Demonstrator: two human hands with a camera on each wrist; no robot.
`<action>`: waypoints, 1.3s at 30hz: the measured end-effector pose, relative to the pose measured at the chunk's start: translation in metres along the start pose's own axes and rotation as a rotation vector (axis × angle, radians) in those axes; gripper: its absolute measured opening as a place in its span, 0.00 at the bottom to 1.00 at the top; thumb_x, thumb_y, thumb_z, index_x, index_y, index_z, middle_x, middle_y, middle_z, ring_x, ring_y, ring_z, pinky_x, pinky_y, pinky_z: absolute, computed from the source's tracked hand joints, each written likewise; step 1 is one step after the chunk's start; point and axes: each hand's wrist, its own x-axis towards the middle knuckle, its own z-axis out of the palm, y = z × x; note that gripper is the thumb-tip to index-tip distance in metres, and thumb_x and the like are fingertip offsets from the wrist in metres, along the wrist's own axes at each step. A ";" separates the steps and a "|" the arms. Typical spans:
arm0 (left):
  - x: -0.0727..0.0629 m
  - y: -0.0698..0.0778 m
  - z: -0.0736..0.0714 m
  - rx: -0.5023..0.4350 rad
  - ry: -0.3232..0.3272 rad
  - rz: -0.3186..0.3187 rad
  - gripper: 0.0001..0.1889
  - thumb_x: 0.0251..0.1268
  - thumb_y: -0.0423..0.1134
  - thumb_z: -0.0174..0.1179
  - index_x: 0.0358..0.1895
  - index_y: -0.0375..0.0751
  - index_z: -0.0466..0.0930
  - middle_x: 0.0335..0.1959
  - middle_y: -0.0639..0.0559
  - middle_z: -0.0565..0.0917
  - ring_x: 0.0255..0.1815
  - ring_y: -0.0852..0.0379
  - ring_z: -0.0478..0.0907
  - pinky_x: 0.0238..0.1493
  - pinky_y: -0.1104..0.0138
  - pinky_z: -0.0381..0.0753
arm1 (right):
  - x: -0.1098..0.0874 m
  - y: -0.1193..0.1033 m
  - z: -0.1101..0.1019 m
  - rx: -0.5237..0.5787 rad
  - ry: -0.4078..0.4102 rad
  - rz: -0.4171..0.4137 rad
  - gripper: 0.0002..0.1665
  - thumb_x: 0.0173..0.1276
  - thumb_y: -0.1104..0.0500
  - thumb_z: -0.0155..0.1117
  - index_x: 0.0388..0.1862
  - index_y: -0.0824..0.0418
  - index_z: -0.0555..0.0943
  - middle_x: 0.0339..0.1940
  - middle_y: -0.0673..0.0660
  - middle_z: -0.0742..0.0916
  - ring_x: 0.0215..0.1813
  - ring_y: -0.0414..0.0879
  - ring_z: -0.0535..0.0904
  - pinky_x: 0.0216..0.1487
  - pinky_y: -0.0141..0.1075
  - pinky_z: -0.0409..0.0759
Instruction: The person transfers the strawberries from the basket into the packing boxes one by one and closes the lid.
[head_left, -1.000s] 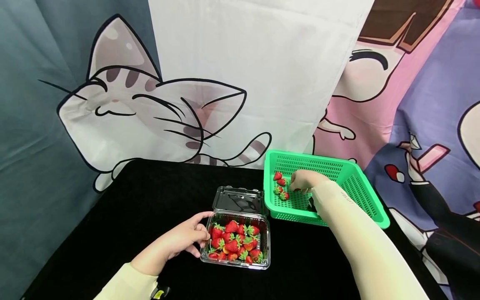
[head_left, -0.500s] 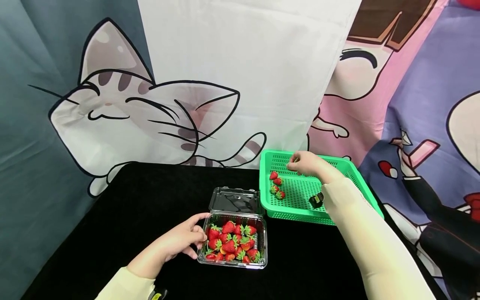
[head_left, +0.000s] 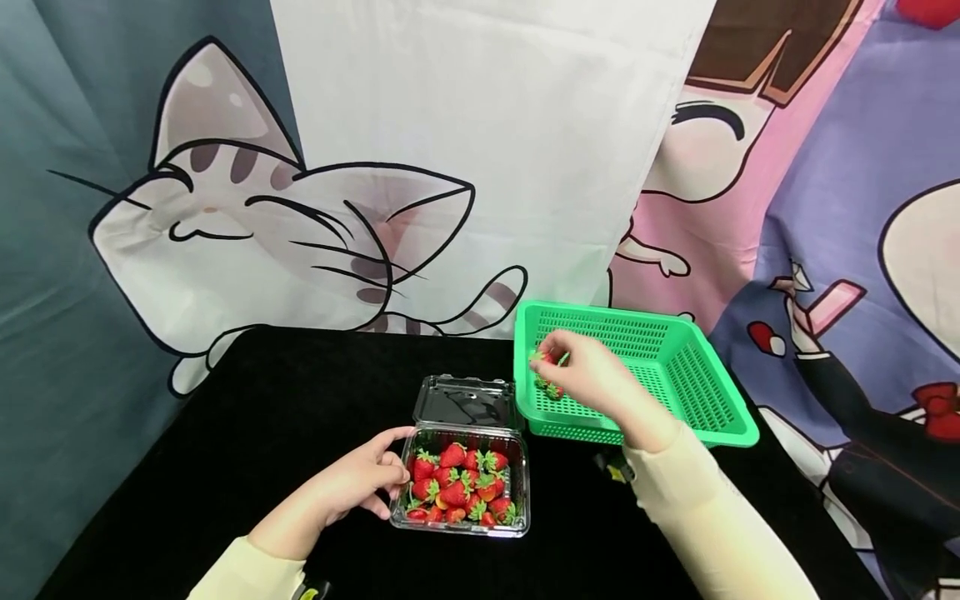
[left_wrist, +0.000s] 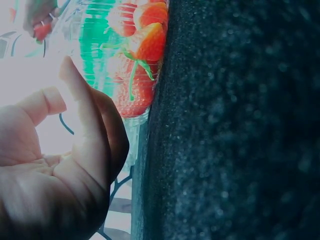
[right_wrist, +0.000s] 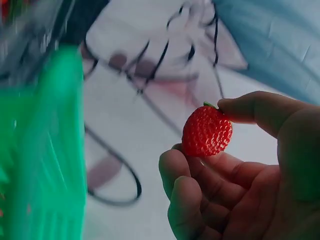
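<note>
Between the thumb and fingers of my right hand [head_left: 592, 377] is a red strawberry [right_wrist: 207, 131], a bit of green leaf showing at its top. That hand is over the left part of the green basket [head_left: 723, 417]. Below it, a strawberry [head_left: 554, 392] and part of another lie in the basket; the hand covers the area beside them. My left hand [head_left: 360, 483] holds the left side of a clear plastic clamshell container [head_left: 517, 527], fingers curled at its rim. Many strawberries [head_left: 453, 493] with green leaves fill the container.
The container's hinged lid [head_left: 467, 403] lies open behind it, close to the basket's left wall. Black cloth [head_left: 315, 392] covers the table. A printed curtain [head_left: 525, 167] with cartoon figures hangs behind the table's far edge.
My right hand has lifted from the basket floor and moved left with the strawberry, toward the basket's left wall. My left hand stays at the container. The head view has shifted slightly.
</note>
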 end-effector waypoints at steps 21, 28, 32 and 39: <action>-0.001 0.001 0.001 -0.001 -0.001 -0.002 0.39 0.60 0.31 0.58 0.76 0.42 0.54 0.34 0.44 0.79 0.30 0.55 0.75 0.21 0.65 0.82 | -0.029 -0.009 0.120 0.019 -0.259 -0.127 0.09 0.63 0.45 0.69 0.36 0.45 0.81 0.26 0.42 0.80 0.26 0.37 0.73 0.27 0.34 0.74; -0.001 0.002 -0.001 0.010 -0.006 -0.008 0.39 0.61 0.31 0.58 0.76 0.42 0.53 0.34 0.45 0.79 0.31 0.55 0.75 0.22 0.65 0.83 | -0.020 0.000 0.139 -0.039 -0.254 -0.172 0.10 0.63 0.43 0.70 0.37 0.45 0.83 0.28 0.38 0.79 0.30 0.35 0.73 0.34 0.32 0.74; -0.001 0.003 -0.001 0.012 -0.002 -0.007 0.39 0.60 0.31 0.57 0.76 0.43 0.53 0.34 0.45 0.79 0.31 0.55 0.74 0.22 0.64 0.83 | -0.018 0.001 0.145 -0.079 -0.228 -0.182 0.11 0.63 0.41 0.69 0.36 0.44 0.83 0.29 0.37 0.80 0.31 0.36 0.73 0.36 0.32 0.74; -0.002 0.003 0.000 0.011 0.002 -0.007 0.39 0.60 0.31 0.57 0.76 0.42 0.53 0.34 0.46 0.79 0.31 0.55 0.75 0.22 0.65 0.83 | -0.020 0.002 0.144 -0.067 -0.218 -0.182 0.15 0.64 0.41 0.68 0.43 0.46 0.82 0.30 0.38 0.79 0.34 0.35 0.74 0.38 0.33 0.75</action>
